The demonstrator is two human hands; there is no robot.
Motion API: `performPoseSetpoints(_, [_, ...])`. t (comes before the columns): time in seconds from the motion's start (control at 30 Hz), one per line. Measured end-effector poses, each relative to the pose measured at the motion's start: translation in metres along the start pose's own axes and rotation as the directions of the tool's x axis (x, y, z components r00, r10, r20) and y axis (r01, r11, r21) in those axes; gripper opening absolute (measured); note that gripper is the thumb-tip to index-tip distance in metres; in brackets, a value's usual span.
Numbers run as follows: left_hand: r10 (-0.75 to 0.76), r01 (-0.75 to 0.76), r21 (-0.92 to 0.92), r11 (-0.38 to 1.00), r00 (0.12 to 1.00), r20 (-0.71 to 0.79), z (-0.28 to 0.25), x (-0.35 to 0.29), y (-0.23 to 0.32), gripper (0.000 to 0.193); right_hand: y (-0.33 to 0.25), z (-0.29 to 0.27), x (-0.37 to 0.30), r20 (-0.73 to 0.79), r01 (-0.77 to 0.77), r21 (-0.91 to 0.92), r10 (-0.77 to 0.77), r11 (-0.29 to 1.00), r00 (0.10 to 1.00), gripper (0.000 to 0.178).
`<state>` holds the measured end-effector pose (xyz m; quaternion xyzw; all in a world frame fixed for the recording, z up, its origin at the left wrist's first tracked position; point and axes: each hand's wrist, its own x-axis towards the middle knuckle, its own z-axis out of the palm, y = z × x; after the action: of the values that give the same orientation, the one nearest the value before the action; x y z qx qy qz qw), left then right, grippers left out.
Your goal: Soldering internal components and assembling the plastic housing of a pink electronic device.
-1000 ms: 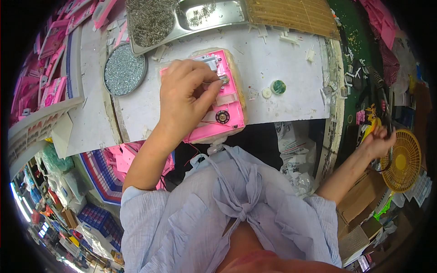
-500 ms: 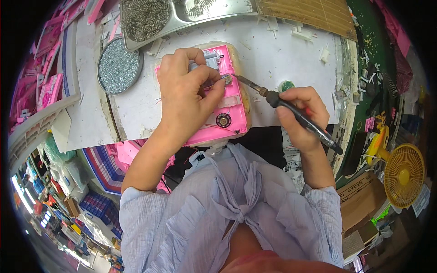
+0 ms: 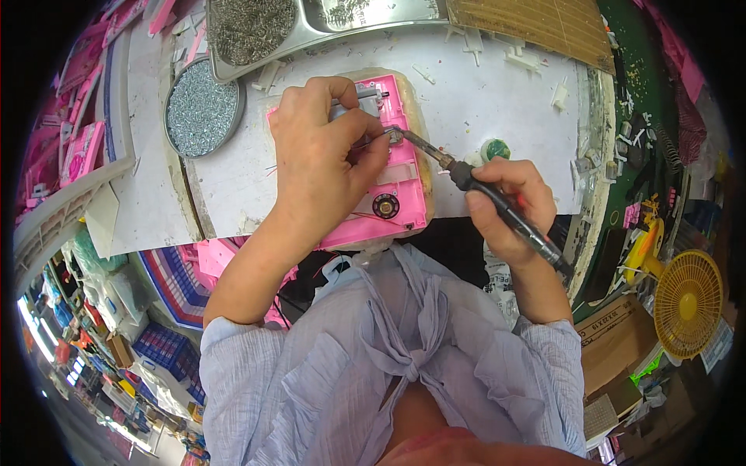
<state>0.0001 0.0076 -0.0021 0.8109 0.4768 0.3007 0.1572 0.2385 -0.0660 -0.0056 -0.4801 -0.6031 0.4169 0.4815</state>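
Head view: iron tip at the small metal part, pink housing partly fitted out

Pink housing (image 3: 409,194) lies on a beige pad (image 3: 425,175) at the table's near edge, inner side up. Seated in it: round black speaker (image 3: 385,206), pale strip (image 3: 398,173), grey block (image 3: 367,102) half behind my knuckles. Those look done. Joint at the small metal part (image 3: 395,137) looks underway; can't tell whether the tip touches it or sits just beside. Left over, I'd judge: loose wire ends (image 3: 270,168) by my left hand, not attached at their visible ends.

My left hand (image 3: 318,155): thumb and forefinger pressed together, pinching what looks like a thin wire (image 3: 386,132) at that part. My right hand (image 3: 517,206): fingers wrapped around the soldering iron (image 3: 465,175), pen-style.

Counts: one housing under work, one speaker, one strip, one block, one iron, two hands; at least two wire ends. Farther out: one green-topped pot (image 3: 495,149), one round dish (image 3: 241,116) of silvery bits, one metal tray (image 3: 311,45), one cardboard sheet (image 3: 536,31), one yellow fan (image 3: 688,303). Pink pieces (image 3: 81,151) piled far left overlap, uncountable.
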Motion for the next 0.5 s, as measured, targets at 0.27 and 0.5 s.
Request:
performPoseSetpoints(0.27, [-0.013,0.012,0.036,0.999,1.000,0.022,-0.004,0.000,0.004,0.015,0.015,0.004,-0.001,0.057,0.355,-0.205,-0.351,0.912,0.935,0.029])
performPoseSetpoints(0.5, [0.016,-0.017,0.050,0.999,1.000,0.022,-0.004,-0.001,0.001,0.015,0.013,-0.007,-0.011,-0.020,0.297,-0.164,-0.304,0.941,0.952,0.029])
